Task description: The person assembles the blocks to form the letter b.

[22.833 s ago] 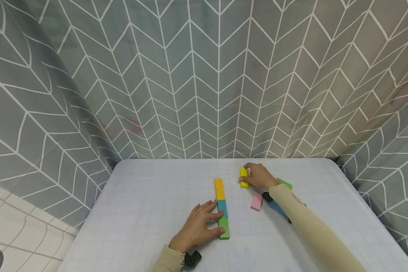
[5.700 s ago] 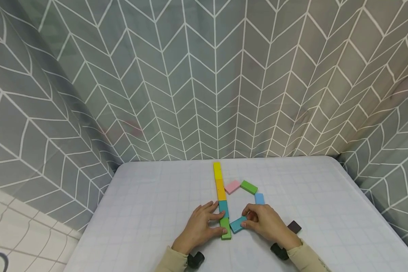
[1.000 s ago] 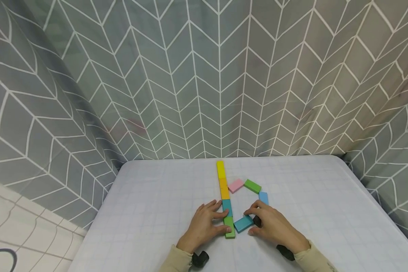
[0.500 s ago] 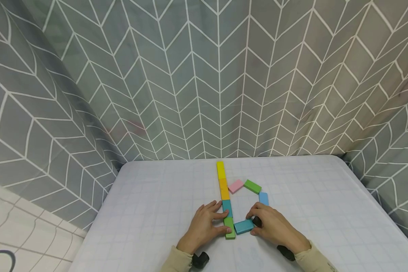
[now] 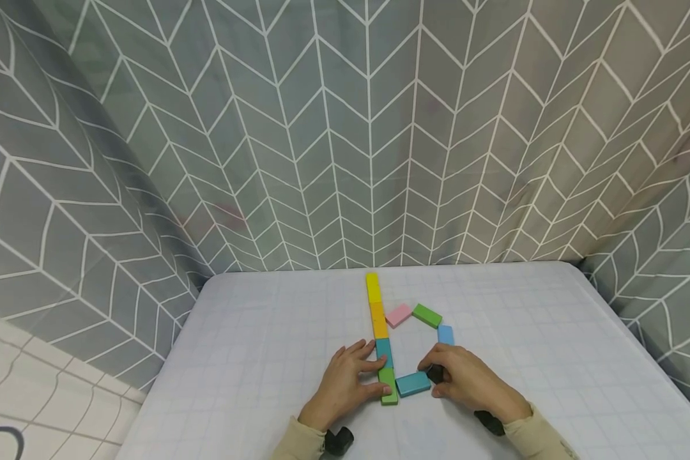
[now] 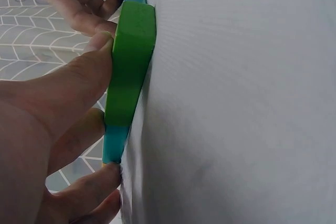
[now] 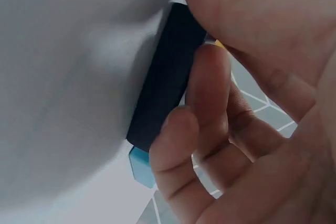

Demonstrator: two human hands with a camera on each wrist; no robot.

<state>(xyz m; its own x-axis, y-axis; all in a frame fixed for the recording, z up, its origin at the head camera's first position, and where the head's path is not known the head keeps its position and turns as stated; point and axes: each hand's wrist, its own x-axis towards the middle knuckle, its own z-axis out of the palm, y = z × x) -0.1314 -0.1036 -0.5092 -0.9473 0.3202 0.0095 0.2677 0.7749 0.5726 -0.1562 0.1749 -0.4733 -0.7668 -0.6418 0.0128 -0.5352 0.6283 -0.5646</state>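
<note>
Flat coloured blocks lie on the table. One line runs from a yellow block through an orange block and a teal block to a green block at the near end. My left hand, fingers spread, rests against the teal and green blocks; its thumb touches the green one. Beside that green block lies a second teal block, slightly slanted. My right hand holds a black block low at the table, with curled fingers along its side; the head view shows only part of it.
A pink block, another green block and a light blue block curve round to the right of the line. A patterned grey curtain hangs behind the white-covered table.
Since the earliest frame, the yellow block has joined the line and the curve has formed. The black block has come into my right hand. Lately the second teal block turned flatter; my left hand stays.
</note>
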